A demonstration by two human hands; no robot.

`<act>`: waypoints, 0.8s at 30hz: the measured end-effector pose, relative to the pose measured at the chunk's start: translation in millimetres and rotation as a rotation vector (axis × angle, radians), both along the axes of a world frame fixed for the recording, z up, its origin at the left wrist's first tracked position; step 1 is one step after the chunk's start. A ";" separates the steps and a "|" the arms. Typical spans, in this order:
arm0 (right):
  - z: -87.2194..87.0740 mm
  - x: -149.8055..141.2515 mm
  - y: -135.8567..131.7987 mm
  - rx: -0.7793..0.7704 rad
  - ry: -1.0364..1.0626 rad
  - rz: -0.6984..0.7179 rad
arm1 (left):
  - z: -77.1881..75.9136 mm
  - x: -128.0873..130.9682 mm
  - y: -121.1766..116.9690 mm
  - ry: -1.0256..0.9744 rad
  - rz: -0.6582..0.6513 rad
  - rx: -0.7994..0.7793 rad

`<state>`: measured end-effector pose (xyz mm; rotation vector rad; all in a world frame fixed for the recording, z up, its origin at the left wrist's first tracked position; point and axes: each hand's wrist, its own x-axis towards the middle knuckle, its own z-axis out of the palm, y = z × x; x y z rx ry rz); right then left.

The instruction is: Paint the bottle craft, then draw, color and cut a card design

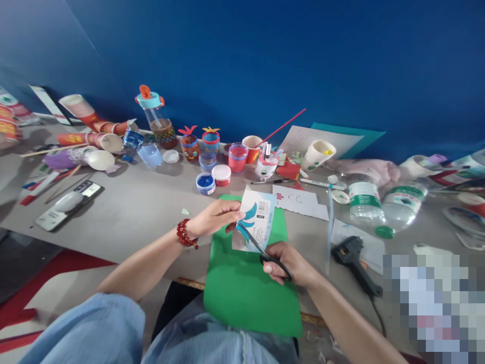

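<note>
My left hand [216, 218], a red bead bracelet at its wrist, pinches a small blue paper cutout [248, 210] with pointed, leaf-like strips. My right hand [290, 263] grips black-handled scissors [255, 243], whose blades point up and left and meet the lower part of the cutout. How far the blades are apart is too small to tell. Behind the cutout is a white printed card [265, 212] with a barcode. Below both hands a green paper sheet [250, 298] lies over the table's front edge.
Paint pots [205, 183], decorated cups [190, 146] and a drinking bottle [159, 121] stand along the blue wall. At the right are a hot glue gun [354, 263] and plastic bottles [366, 202]. A phone [70, 205] lies at the left.
</note>
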<state>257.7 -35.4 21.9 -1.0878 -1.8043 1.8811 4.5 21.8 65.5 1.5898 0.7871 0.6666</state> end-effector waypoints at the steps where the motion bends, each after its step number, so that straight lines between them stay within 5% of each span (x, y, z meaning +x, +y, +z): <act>1: 0.4 -0.3 -0.2 0.002 -0.005 -0.009 | 0.1 0.0 0.0 0.002 0.000 0.001; 14: 0.1 -2.9 0.9 0.189 -0.097 -0.044 | 1.2 -0.7 -0.8 0.007 -0.002 0.008; 24: -2.6 -2.3 -0.3 0.170 -0.087 -0.061 | 0.6 -0.4 0.0 0.013 0.000 0.013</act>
